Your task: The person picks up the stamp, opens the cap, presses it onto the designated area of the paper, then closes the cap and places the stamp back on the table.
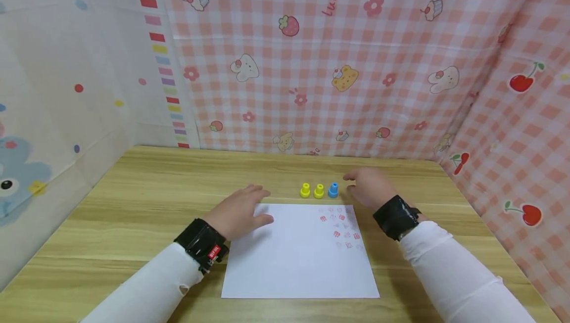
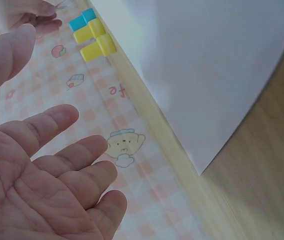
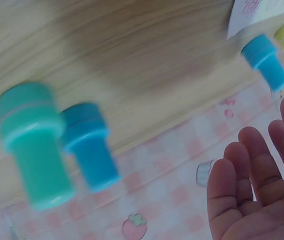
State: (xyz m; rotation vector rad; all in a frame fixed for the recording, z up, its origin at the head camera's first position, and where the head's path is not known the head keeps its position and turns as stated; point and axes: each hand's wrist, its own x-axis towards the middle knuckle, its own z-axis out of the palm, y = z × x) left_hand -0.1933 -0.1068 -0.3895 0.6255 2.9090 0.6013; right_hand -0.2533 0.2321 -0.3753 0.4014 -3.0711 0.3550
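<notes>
A white sheet of paper (image 1: 298, 263) lies on the table, with small red and faint prints at its upper right. Two yellow stamps, the left one (image 1: 305, 191) and the right one (image 1: 319, 191), stand in a row with a blue stamp (image 1: 333, 190) behind the paper. Over the sheet's upper left edge hovers my left hand (image 1: 240, 212), fingers apart, holding nothing. Just right of the blue stamp, my right hand (image 1: 370, 188) is raised with loosely bent, empty fingers. The right wrist view also shows a green stamp (image 3: 39, 150) and another blue stamp (image 3: 91, 147), hidden in the head view.
The wooden table (image 1: 147, 204) carries everything. A pink checked cloth (image 1: 267, 90) hangs along its back edge and right side. On the left hangs a white cloth (image 1: 98, 66) with coloured dots.
</notes>
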